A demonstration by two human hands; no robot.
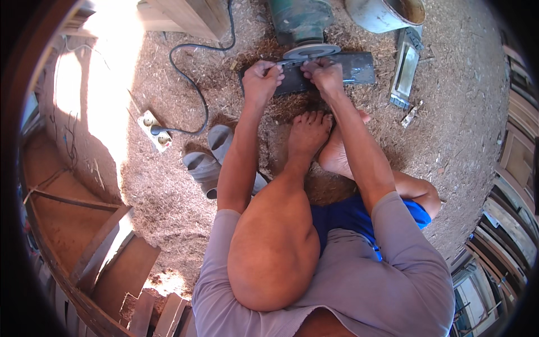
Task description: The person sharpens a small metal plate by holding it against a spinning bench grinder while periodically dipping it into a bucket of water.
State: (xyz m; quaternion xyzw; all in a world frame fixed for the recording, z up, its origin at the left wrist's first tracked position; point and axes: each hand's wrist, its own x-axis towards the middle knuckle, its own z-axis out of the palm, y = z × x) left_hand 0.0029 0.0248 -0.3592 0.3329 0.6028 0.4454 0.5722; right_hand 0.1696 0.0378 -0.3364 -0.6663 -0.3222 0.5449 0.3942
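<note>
A green motor-driven grinder [297,22] lies at the top, its round grinding disc [312,50] facing me. My left hand [263,80] is closed in a pinch just left of the disc. My right hand [325,74] is closed at the disc's lower right edge, its fingertips partly hidden. Between them runs a thin narrow strip [291,63], seemingly metal, held by both hands along the near side of the disc. I cannot tell whether it touches the disc. Beneath my hands a dark flat board [359,68] lies on the ground.
A black cable [196,115] curves to a white power strip [154,132] on the left. Grey sandals [203,168] lie beside my left forearm. A long metal tool [404,70] and a pale bucket [382,16] are at the upper right. Wood shavings cover the ground; wooden pieces [522,151] line the right.
</note>
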